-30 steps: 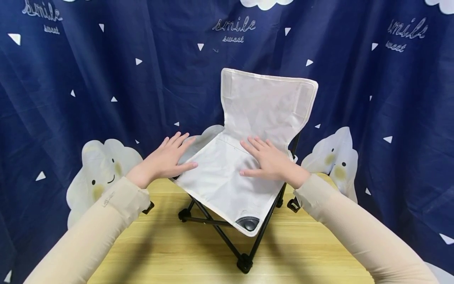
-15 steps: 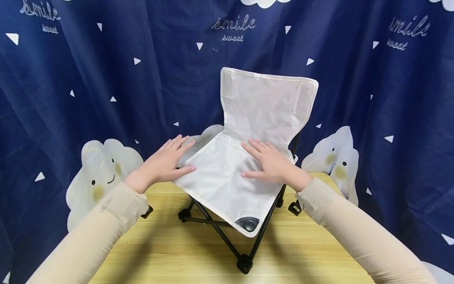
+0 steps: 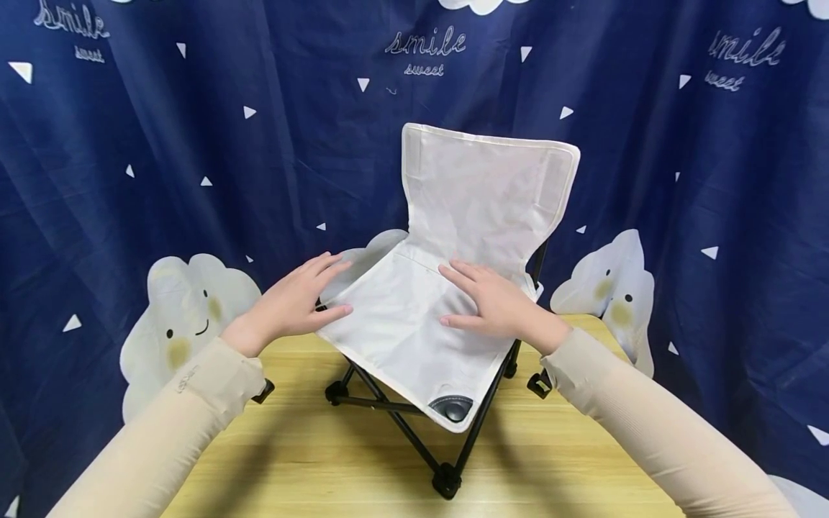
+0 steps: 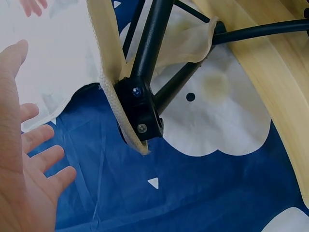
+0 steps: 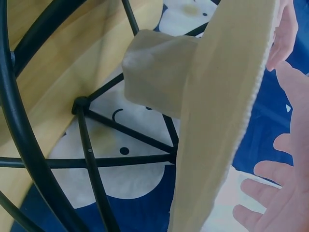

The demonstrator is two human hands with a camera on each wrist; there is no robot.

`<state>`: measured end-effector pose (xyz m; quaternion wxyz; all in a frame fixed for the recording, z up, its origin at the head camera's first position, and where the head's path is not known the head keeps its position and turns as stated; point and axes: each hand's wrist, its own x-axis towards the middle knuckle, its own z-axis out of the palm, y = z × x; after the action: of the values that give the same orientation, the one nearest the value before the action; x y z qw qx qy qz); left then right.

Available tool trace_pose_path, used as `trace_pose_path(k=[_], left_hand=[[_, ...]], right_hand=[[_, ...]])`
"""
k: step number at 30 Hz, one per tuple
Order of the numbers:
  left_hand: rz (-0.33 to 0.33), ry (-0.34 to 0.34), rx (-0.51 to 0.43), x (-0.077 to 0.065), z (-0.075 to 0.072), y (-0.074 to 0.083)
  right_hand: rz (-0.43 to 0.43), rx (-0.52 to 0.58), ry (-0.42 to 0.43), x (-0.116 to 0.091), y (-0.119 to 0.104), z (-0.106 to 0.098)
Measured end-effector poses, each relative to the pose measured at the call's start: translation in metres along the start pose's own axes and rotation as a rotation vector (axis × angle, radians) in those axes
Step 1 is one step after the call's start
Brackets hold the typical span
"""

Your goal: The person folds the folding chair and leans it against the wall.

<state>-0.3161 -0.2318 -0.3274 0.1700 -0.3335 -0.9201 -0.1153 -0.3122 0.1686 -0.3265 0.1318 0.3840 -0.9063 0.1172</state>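
A folding camp chair (image 3: pixel 421 309) with white fabric and a black tube frame stands unfolded, its backrest (image 3: pixel 488 180) upright. My left hand (image 3: pixel 285 306) hovers at the left edge of the seat, fingers spread and straight, holding nothing. Over the right half of the seat is my right hand (image 3: pixel 495 306), its fingers relaxed and apart, also holding nothing. In the left wrist view my palm is beside a black corner joint (image 4: pixel 140 108) of the frame. The right wrist view shows black frame tubes (image 5: pixel 91 162) below the fabric edge (image 5: pixel 231 96), with my right fingers beyond it.
The chair stands on a wood-grain table (image 3: pixel 311 446). A dark blue curtain (image 3: pixel 311 144) with white clouds and triangles hangs close behind. Black camera mounts (image 3: pixel 540 383) show under both cuffs. A black corner patch (image 3: pixel 452 408) marks the seat's front.
My left hand has drifted slightly left and down, away from the seat. The right hand has shifted down only a little. The chair has stayed in place.
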Motion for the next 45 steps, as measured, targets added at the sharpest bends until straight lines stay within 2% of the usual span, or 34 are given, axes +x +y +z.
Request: trace_pose_path(k=[16, 35, 45], left_hand=[[0.024, 0.090, -0.034, -0.012, 0.000, -0.004], [0.047, 0.188, 0.010, -0.025, 0.002, -0.016], [0.075, 0.186, 0.026, -0.037, -0.001, -0.018]], right_hand=[[-0.049, 0.006, 0.061, -0.008, -0.001, 0.003], [-0.083, 0.033, 0.111, -0.015, -0.005, 0.005], [-0.125, 0.028, 0.128, -0.020, -0.010, 0.003]])
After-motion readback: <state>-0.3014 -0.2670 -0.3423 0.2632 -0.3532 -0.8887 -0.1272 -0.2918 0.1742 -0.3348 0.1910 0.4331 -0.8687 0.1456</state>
